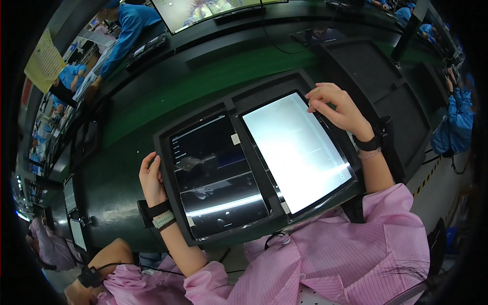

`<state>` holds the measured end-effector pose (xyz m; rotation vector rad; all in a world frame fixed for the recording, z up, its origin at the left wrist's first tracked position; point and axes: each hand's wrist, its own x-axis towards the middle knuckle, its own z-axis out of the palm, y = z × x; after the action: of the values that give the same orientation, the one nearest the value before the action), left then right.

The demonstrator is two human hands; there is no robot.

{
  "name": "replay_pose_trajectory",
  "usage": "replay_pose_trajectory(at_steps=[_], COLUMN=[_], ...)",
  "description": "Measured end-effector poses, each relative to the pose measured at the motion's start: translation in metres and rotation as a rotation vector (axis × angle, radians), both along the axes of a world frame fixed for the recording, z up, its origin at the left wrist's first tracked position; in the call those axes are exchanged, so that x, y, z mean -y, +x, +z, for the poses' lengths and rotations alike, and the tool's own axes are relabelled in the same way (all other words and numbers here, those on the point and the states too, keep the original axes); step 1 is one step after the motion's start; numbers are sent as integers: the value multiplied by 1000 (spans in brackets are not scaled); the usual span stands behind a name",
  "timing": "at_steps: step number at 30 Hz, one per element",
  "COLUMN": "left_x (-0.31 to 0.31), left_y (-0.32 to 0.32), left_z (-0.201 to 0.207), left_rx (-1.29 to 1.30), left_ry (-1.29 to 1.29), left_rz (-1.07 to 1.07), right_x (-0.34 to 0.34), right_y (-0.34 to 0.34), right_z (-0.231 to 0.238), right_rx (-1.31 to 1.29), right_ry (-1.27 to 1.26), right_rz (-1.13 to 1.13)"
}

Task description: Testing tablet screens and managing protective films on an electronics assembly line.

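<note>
A black tray (235, 118) with two compartments lies tilted in front of me, with a tablet in each. The left tablet (216, 173) has a dark screen with small lines of text and glossy reflections. The right tablet (297, 152) glows almost white. My left hand (151, 178) is beside the tray's left edge, fingers loosely bent and apart, with nothing visible in them. Above the lit tablet's upper right corner is my right hand (338, 108), its fingers bent and spread, fingertips close to the screen edge; whether they touch it I cannot tell. Small pale labels (235, 139) stick to the tablets.
Another black tray (378, 86) sits at the right on the green workbench (117, 203). Beyond the bench stands a large lit screen (203, 12). A person in blue (132, 30) leans in at the far left; a pink sleeve (134, 284) is close at my lower left.
</note>
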<state>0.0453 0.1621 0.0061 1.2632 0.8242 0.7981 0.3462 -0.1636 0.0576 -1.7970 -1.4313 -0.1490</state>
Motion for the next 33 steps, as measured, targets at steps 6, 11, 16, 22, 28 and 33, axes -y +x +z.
replay_pose_trajectory(at_steps=[6, 11, 16, 22, 28, 33], left_x=[-1, 1, 1, -1, -2, -2], left_y=[-3, 1, 1, -2, -2, -2], left_z=[1, 1, 2, 0, 1, -1], left_rx=[-16, -31, -29, 7, 15, -8], left_ry=[-15, 6, 15, -6, -5, 7], left_rz=[4, 6, 5, -8, -12, -12], right_x=[0, -20, -29, -46, -67, -73], right_y=[-14, -64, -113, -92, -30, -30], right_z=[5, 4, 25, 37, 10, -8], right_rx=[136, 133, 167, 170, 129, 176], right_ry=[-316, -442, -386, -371, -300, -304], right_rz=[168, 563, 852, 706, 249, 276])
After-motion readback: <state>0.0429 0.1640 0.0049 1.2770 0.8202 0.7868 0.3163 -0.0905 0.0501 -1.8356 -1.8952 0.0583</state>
